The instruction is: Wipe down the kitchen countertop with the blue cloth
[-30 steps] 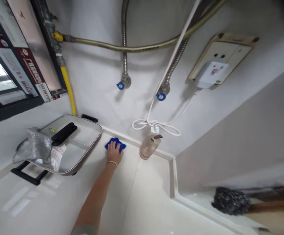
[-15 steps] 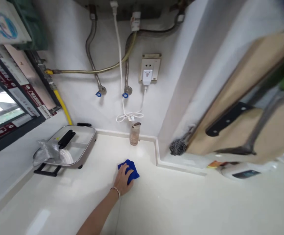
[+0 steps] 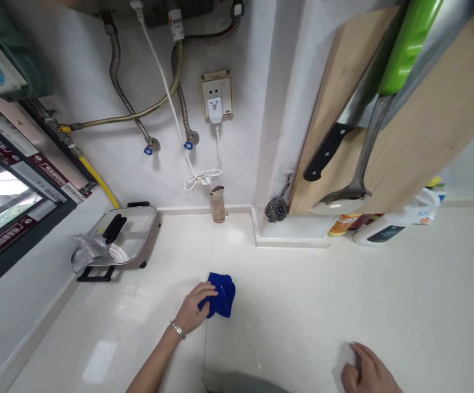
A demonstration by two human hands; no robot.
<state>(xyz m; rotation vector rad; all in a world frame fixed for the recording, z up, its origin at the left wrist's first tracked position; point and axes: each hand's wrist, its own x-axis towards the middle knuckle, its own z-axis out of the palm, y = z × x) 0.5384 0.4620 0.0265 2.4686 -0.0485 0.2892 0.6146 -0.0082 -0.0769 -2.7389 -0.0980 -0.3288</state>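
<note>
Overall, a pale, glossy tabletop [image 3: 302, 295] carries the objects, all located here relative to the translucent brownish bottle [image 3: 217, 207] at its rear edge. Wooden cutting board [image 3: 425, 158]: upright, to the right of the bottle. Rectangular pan [image 3: 150, 240], black-handled, with crumpled clear plastic [image 3: 89, 251] on its near-left corner: to the left of the bottle. Dark blue cloth [image 3: 224, 295]: on the tabletop in front of the bottle and well apart from it, creased, its edges uneven. Judging by these folds, the cloth should prove light, limp and soft, in no danger of breaking, and likely to slide readily over the smooth surface; a broad hold across the layered middle would probably keep the folds together better than a pinch at one corner. Left hand [image 3: 191, 311]: in front of the bottle and slightly to its left, half open, fingers and thumb on the cloth's left margin; whether it grips or merely presses cannot be told. Right hand [image 3: 371, 376]: in front of the bottle and far to its right, cropped below, loosely curled, a narrow gap between thumb and forefinger, no object visible within.
</note>
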